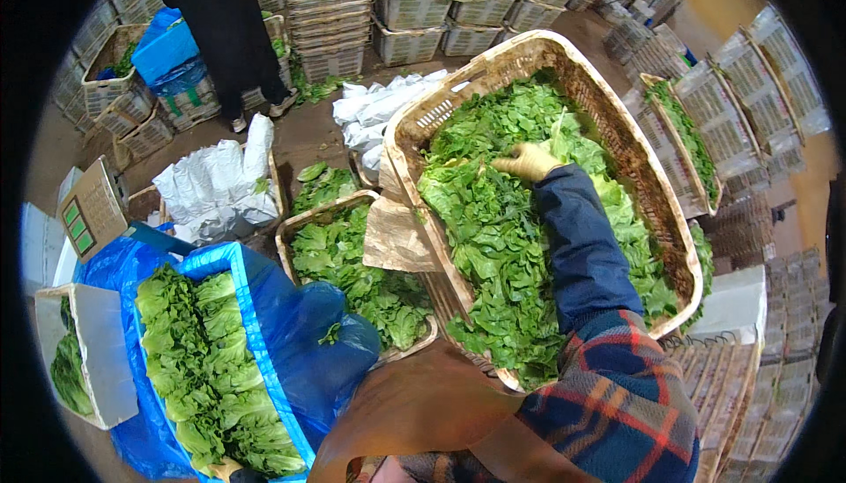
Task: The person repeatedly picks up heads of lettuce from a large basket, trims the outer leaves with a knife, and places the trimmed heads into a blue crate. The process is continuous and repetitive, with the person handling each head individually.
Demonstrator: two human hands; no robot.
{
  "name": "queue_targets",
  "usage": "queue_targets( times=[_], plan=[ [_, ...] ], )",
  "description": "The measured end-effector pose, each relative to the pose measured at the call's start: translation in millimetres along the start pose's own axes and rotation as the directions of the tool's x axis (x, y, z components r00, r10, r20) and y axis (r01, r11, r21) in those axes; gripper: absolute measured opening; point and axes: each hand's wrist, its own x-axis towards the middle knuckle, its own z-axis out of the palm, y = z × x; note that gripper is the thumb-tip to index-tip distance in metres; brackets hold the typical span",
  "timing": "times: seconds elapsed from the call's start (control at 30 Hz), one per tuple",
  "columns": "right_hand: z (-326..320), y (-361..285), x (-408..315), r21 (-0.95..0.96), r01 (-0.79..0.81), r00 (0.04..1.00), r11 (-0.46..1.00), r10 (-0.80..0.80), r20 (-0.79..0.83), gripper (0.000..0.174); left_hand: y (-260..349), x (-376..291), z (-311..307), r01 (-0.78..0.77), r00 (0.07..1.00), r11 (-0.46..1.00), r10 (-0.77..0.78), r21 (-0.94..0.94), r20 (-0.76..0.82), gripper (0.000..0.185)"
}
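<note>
Leafy lettuce [496, 265] fills a large, dirt-stained plastic crate [677, 245] at the right. My right hand [527, 162], in a pale glove, reaches into this crate and touches the leaves; its fingers are partly hidden, so its grip is unclear. Lower left, a box lined with blue plastic film [248, 311] holds rows of lettuce heads [231, 364]. My left hand [226, 468] shows only in part at the near end of that box, against the lettuce, its fingers mostly hidden.
Between them stands another crate of lettuce [283, 238]. White wrapped bundles [215, 185] lie beyond. A scale with a green display [92, 212] and a white foam box [109, 351] stand at left. A person in dark clothes [218, 20] stands near stacked crates [330, 27].
</note>
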Motion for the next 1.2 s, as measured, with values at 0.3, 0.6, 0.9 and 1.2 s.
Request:
queue_targets(
  times=[0.3,0.6,0.9,1.2],
  plan=[
    [35,-27,-86,-0.032,0.192,0.880,0.981,-0.186,-0.438,0.014,71,-65,-72,-0.478,0.781,0.878,0.417,-0.013,-0.465,0.055],
    [3,-74,-142,-0.240,0.419,0.278,0.876,-0.376,-0.884,0.030,424,-395,-15,0.576,-0.147,0.369,0.924,-0.729,0.352,0.077],
    [105,-123,-236,0.344,0.645,0.734,0.682,-0.430,-0.525,0.028,458,-459,61,0.644,-0.277,0.304,0.948,-0.702,0.156,0.070],
    [119,-145,-187,0.873,0.165,0.986,0.458,-0.108,-0.130,0.088,402,-370,0,-0.035,-0.014,-0.062,0.998,-0.997,-0.062,0.081]
  ],
)
